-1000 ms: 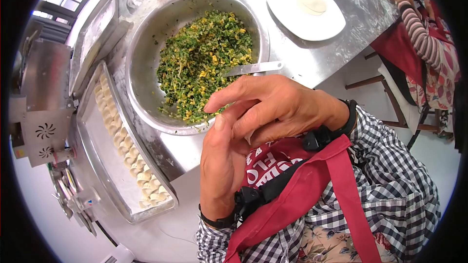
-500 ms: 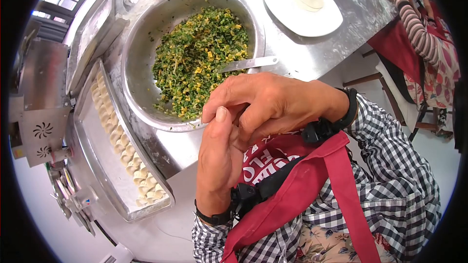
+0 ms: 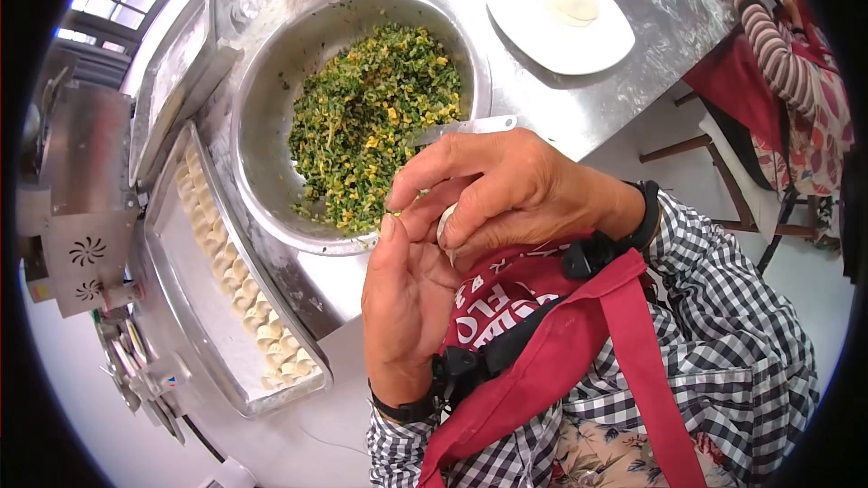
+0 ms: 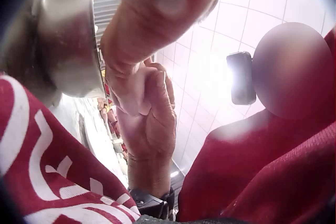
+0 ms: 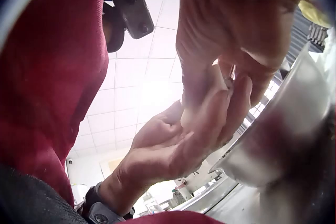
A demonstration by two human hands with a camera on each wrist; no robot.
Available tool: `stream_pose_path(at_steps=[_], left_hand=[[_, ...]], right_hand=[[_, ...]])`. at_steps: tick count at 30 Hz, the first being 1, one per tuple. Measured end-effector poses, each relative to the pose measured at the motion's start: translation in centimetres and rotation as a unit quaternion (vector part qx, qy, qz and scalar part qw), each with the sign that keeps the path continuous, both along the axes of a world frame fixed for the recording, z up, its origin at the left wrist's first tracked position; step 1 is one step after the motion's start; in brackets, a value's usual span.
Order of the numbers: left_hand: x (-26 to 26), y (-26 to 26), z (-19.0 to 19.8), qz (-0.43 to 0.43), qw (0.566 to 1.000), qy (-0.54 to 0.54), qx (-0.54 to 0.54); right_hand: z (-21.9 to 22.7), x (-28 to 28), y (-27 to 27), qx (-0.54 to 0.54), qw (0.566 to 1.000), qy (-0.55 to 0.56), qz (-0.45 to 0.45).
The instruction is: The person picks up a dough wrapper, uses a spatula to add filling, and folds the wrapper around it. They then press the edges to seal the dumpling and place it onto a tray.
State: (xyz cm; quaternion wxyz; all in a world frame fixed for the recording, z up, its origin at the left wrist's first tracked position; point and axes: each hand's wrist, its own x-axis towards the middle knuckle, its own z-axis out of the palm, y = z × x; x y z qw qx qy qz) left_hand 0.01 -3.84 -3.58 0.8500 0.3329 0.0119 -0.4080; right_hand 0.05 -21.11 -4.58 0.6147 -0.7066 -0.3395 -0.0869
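Note:
A pale piece of folded dough (image 3: 445,222) is between the two hands near the bowl's front rim. The right hand (image 3: 524,185) pinches it from above, fingers bent over it. From below, the left hand (image 3: 402,294) grips it with its thumb raised. Pale dough (image 5: 216,82) also shows between the fingers in the right wrist view; most of it is hidden. A steel bowl (image 3: 262,117) holds chopped green and yellow filling (image 3: 380,108), with a flat metal handle (image 3: 495,124) over its rim.
A tray (image 3: 194,307) with rows of folded dumplings (image 3: 240,280) lies left of the bowl, another tray (image 3: 172,81) behind it. A white plate (image 3: 597,45) bears a dough round (image 3: 571,0). At right another person (image 3: 787,81) sits near the table.
The right hand's fingers have lifted and spread slightly, so the dough between the hands now shows. The left hand has turned a little, its palm more in view.

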Motion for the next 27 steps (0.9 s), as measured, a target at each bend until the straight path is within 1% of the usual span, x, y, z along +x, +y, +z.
stream_pose_path(at_steps=[1, 2, 4, 5, 7, 8, 10, 11, 13, 14, 16, 17, 19, 20, 22, 23, 25, 27], left_hand=[[-0.1, -0.2, 0.2, 0.032, 0.999, 0.028, 0.01], [0.0, 0.0, 0.0, 0.031, 0.999, 0.026, 0.01], [0.2, 0.5, -0.4, -0.007, 0.998, 0.022, -0.063], [0.2, 0.5, -0.3, -0.008, 0.998, 0.02, -0.063], [0.1, 0.5, -0.1, 0.017, 0.994, 0.023, -0.107], [0.2, 0.6, -0.1, 0.015, 0.994, 0.021, -0.107], [0.4, 0.7, -0.3, 0.0, 0.997, -0.013, -0.079], [0.4, 0.7, -0.5, -0.001, 0.997, -0.014, -0.079], [0.4, 0.5, -0.7, 0.03, 0.987, 0.042, -0.155], [0.4, 0.5, -0.8, 0.03, 0.987, 0.041, -0.155], [0.5, 0.6, -0.9, 0.033, 0.982, 0.041, -0.184], [0.5, 0.7, -0.8, 0.033, 0.982, 0.04, -0.184], [0.6, 0.9, -0.4, 0.018, 0.988, 0.035, -0.146], [0.6, 0.9, -0.4, 0.018, 0.988, 0.035, -0.146], [0.5, 0.9, -0.3, 0.026, 0.989, 0.035, -0.144], [0.5, 0.8, -0.4, 0.026, 0.989, 0.035, -0.144], [0.5, 0.8, -0.5, 0.048, 0.982, 0.052, -0.174], [0.5, 0.5, -0.2, 0.045, 0.979, 0.047, -0.192]], right_hand=[[-0.1, -0.1, 0.1, -0.002, 1.0, -0.018, -0.01], [-0.1, -0.2, 0.3, -0.001, 1.0, -0.02, -0.012], [-0.1, -0.4, 1.0, 0.036, 0.997, 0.003, -0.063], [0.1, -0.5, 1.2, 0.036, 0.997, 0.001, -0.063], [0.7, -0.7, 1.5, 0.065, 0.991, 0.042, -0.113], [0.6, -0.7, 1.5, 0.065, 0.991, 0.04, -0.114], [0.1, -0.7, 1.3, 0.087, 0.993, 0.038, -0.064], [-0.1, -0.4, 1.3, 0.087, 0.993, 0.037, -0.065], [-0.5, 0.5, 1.1, 0.056, 0.991, -0.108, -0.063], [-0.6, 0.6, 1.0, 0.056, 0.99, -0.109, -0.064], [-0.6, 0.7, 1.0, 0.012, 0.988, -0.135, -0.076], [-0.3, 0.5, 1.2, 0.012, 0.988, -0.136, -0.076], [0.9, -0.2, 1.8, 0.05, 0.994, -0.021, -0.098], [0.9, -0.2, 1.9, 0.05, 0.994, -0.022, -0.098], [0.5, 0.0, 2.3, 0.049, 0.986, -0.07, -0.141], [0.3, 0.2, 2.3, 0.049, 0.986, -0.07, -0.142], [-0.1, 0.7, 2.2, -0.016, 0.971, -0.185, -0.152], [0.0, 0.8, 2.2, -0.023, 0.968, -0.194, -0.156]])
